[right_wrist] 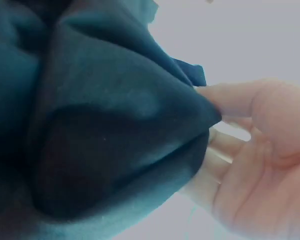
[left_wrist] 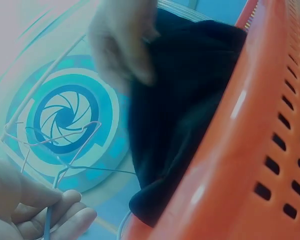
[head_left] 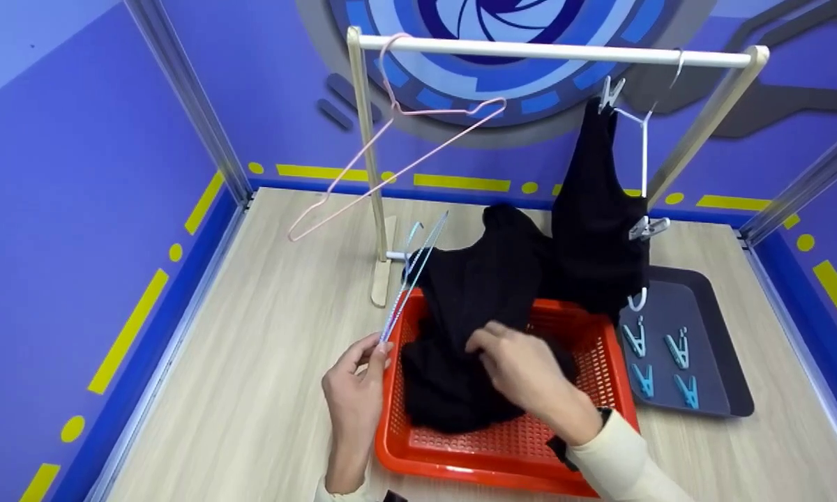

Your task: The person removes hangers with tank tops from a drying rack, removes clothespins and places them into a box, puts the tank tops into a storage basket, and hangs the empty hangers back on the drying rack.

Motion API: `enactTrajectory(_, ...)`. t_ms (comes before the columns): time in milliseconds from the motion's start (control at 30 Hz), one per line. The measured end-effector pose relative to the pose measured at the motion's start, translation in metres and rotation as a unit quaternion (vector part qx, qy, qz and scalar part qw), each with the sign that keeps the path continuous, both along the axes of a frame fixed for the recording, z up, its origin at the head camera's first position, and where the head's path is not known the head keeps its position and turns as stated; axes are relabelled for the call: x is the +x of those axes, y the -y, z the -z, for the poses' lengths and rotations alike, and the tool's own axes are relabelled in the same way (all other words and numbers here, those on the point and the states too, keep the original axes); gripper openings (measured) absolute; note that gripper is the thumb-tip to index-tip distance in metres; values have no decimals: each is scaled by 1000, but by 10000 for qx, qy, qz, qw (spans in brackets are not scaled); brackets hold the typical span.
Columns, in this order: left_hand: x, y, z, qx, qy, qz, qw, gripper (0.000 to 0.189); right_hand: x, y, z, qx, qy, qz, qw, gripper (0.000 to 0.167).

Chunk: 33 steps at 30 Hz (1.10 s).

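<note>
My left hand, at the left rim of the red basket, pinches a thin light-blue wire hanger that stands up from the fingers. In the left wrist view, the hanger's wire runs between thumb and fingers and reaches behind dark cloth. Over the basket, my right hand pinches a fold of a black garment. The right wrist view shows that fold drawn to a point at thumb and fingers. Part of the garment drapes over the basket's back rim; the rest lies bunched inside.
A rack with a white rail stands behind the basket. From it hang a pink hanger and, on a white hanger, a black top clipped with white pegs. At right, a grey tray holds several teal pegs.
</note>
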State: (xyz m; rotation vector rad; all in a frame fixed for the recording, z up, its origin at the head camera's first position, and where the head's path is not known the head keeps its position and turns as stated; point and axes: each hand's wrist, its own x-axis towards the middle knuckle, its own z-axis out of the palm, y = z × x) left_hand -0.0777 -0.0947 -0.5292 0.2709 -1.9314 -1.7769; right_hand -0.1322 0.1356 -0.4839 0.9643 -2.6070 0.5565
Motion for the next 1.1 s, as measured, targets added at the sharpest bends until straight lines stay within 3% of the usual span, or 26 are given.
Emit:
enactTrajectory(133, 0, 1, 0, -40, -35, 36, 10000, 16, -1, 2, 11, 372, 410, -160, 9983, 18)
enactTrajectory(233, 0, 1, 0, -85, -72, 36, 9999, 15, -5, 1, 4, 435, 798, -217, 9956, 12)
enactTrajectory(333, 0, 0, 0, -102, -80, 31, 9999, 15, -16, 0, -8, 208, 899, -66, 9957, 19)
enactTrajectory(467, 0, 0, 0, -108, -122, 42, 9999, 15, -40, 1, -16, -126, 581, 342, 9976, 29)
enactTrajectory(600, 0, 1, 0, -138, -132, 32, 9998, 14, -62, 4, -7, 175, 724, 453, 9962, 56)
enactTrajectory(733, 0, 1, 1, -151, -81, 60, 9998, 14, -72, 9, 11, 715, 1004, 343, 9918, 72)
enactTrajectory(833, 1, 1, 0, -148, -80, 69, 9998, 14, -73, 11, 22, 815, 755, 294, 9934, 65)
enactTrajectory(967, 1, 2, -1, -142, -71, 23, 9999, 14, -73, 13, 32, 638, -54, 223, 9977, 42)
enactTrajectory(1100, 1, 1, -2, -85, -39, 11, 10000, 15, -75, 14, 39, 494, -762, 210, 9956, 20)
